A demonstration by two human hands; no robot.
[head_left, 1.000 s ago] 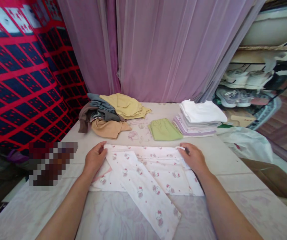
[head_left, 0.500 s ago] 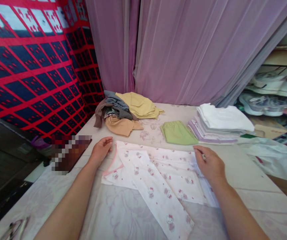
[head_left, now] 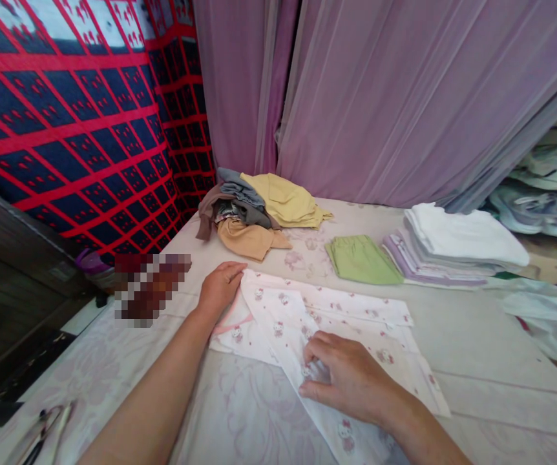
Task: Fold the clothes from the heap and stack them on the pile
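under the right hand (head_left: 345,374), printed cloth (head_left: 278,320) is partly hidden

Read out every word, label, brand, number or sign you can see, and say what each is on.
No readable text.
Cardboard box: faint reddish marks, too blurred to read.
Shoes: too blurred to make out any brand.
Pink-white garment: small cartoon prints, no legible lettering.

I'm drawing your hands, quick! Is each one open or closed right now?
Left hand: fingertips at the cat-print top's corner; can't tell if pinching.
Right hand: open, curved over the sleeve.
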